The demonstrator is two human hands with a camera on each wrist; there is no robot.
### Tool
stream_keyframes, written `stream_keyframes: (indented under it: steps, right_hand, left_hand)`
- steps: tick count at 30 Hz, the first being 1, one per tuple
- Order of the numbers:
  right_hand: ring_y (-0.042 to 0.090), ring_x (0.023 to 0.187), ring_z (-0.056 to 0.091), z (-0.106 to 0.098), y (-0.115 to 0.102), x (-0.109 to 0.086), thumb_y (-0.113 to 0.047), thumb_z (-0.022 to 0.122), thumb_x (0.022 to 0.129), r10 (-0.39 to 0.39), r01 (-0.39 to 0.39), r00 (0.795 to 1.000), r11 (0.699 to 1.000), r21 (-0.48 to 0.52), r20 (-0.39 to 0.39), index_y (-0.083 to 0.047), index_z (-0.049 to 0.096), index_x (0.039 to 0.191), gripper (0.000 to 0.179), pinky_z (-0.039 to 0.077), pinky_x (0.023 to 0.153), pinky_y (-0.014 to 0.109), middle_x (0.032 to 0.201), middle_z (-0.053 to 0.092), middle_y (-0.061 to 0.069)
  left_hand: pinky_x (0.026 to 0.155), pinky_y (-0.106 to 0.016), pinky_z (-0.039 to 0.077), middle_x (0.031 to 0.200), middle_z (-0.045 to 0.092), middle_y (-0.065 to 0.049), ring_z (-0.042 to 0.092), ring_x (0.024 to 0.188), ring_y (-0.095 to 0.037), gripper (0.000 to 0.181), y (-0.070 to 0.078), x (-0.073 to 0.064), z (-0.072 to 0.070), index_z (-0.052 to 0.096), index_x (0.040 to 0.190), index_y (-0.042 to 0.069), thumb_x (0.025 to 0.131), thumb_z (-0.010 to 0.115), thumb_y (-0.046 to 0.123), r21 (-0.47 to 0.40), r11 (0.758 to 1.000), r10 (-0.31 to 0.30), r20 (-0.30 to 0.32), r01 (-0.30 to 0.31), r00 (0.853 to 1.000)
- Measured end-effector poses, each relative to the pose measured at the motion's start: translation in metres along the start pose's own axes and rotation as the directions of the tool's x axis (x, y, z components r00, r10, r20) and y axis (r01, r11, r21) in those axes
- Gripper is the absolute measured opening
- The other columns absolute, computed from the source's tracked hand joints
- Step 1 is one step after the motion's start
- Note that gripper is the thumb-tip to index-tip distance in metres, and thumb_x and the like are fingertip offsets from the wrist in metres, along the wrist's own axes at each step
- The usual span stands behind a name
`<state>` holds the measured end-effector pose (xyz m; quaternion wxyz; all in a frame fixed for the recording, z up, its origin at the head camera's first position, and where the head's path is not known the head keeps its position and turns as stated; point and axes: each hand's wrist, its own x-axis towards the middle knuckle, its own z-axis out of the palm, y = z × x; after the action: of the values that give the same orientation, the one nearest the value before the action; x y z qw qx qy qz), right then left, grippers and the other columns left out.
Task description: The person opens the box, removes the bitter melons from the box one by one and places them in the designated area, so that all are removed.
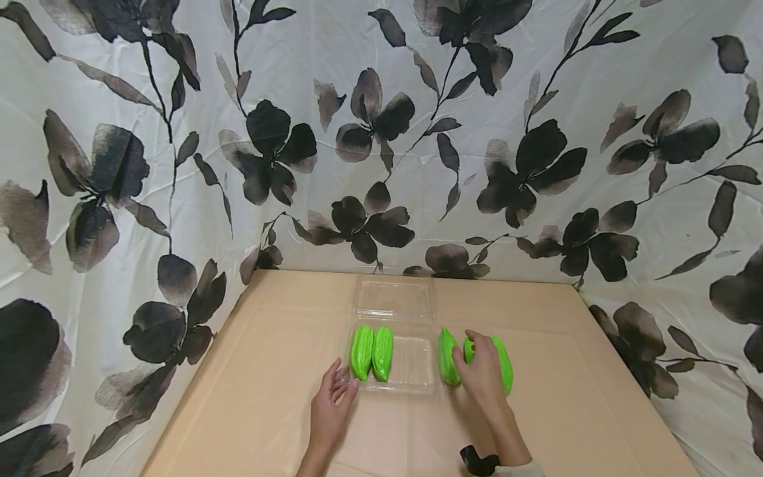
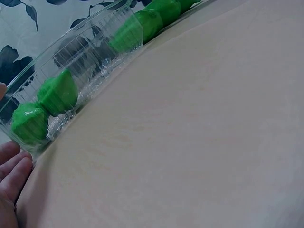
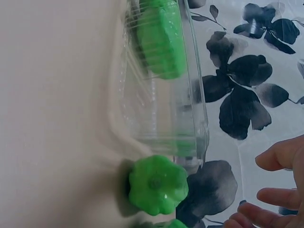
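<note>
Two green ridged gourds point(image 1: 372, 353) lie side by side in the left half of a clear plastic container point(image 1: 411, 388), whose lid point(image 1: 395, 298) is folded back. My left hand point(image 1: 331, 407) holds the container's near left corner between thumb and fingers; fingertips show at that corner in the left wrist view. Right of the container lie more gourds: one point(image 1: 448, 358) beside its wall, another point(image 1: 503, 364) farther right, and one between them partly hidden by my right hand point(image 1: 484, 371). That hand hovers over them with fingers spread apart, holding nothing, as the right wrist view shows.
The container stands on a tan-covered table point(image 1: 268, 331) near its back edge. A white cloth point(image 1: 441, 172) with dark flowers hangs behind and along both sides. A black strap point(image 1: 479, 460) is worn at the right wrist.
</note>
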<state>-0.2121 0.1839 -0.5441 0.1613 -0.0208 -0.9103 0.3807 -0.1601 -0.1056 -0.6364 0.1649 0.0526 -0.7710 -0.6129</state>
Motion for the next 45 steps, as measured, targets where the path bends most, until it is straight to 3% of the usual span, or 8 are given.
stream_keyframes:
  steps: [5,14,22,40,45]
  right_hand:
    - [0.038,0.108,0.06,0.004,-0.005,-0.003,-0.019,0.068,0.09,-0.003,0.003,1.0,1.0,0.005,-0.005,0.004,0.056,0.134,0.051,0.056,0.088,0.048,0.126,0.061,0.023]
    - [0.037,0.101,0.061,0.014,-0.013,-0.007,-0.015,0.071,0.086,-0.092,0.093,0.996,0.995,0.047,-0.011,0.006,0.057,0.131,0.052,0.059,0.081,0.043,0.121,0.061,0.023]
    - [0.035,0.1,0.061,0.027,-0.027,-0.013,-0.014,0.074,0.083,-0.127,0.127,0.992,0.99,0.067,0.0,0.004,0.058,0.131,0.053,0.059,0.08,0.038,0.12,0.061,0.02]
    - [0.03,0.098,0.063,0.066,-0.054,-0.022,-0.021,0.076,0.08,-0.136,0.131,0.984,0.99,0.056,0.118,0.004,0.056,0.132,0.061,0.061,0.076,0.032,0.123,0.058,0.022]
    - [0.03,0.097,0.062,0.077,-0.06,-0.023,-0.025,0.077,0.077,-0.132,0.13,0.979,0.991,0.024,0.154,0.003,0.055,0.133,0.066,0.06,0.078,0.039,0.123,0.059,0.023]
  left_hand:
    - [0.099,-0.025,0.059,0.132,0.067,-0.013,0.068,0.114,-0.028,0.063,-0.001,-0.001,-0.001,0.048,0.147,0.014,0.092,0.074,0.03,0.0,1.0,-0.008,0.004,0.008,1.0]
    - [0.099,-0.023,0.059,0.132,0.067,-0.012,0.068,0.113,-0.025,0.064,0.0,-0.001,-0.002,0.048,0.147,0.012,0.092,0.075,0.028,0.0,1.0,-0.013,0.004,0.013,1.0]
    - [0.098,-0.02,0.058,0.131,0.067,-0.011,0.068,0.112,-0.022,0.063,0.001,0.0,-0.003,0.049,0.147,0.013,0.092,0.075,0.027,0.003,1.0,-0.007,0.0,0.007,1.0]
    - [0.1,-0.023,0.059,0.133,0.066,-0.012,0.067,0.114,-0.025,0.063,0.0,0.0,-0.003,0.048,0.147,0.013,0.093,0.073,0.03,-0.019,1.0,-0.02,0.016,0.021,1.0]
    - [0.1,-0.024,0.058,0.132,0.066,-0.013,0.067,0.114,-0.026,0.063,0.002,-0.001,-0.004,0.048,0.148,0.011,0.093,0.073,0.03,-0.021,1.0,-0.016,0.02,0.016,1.0]
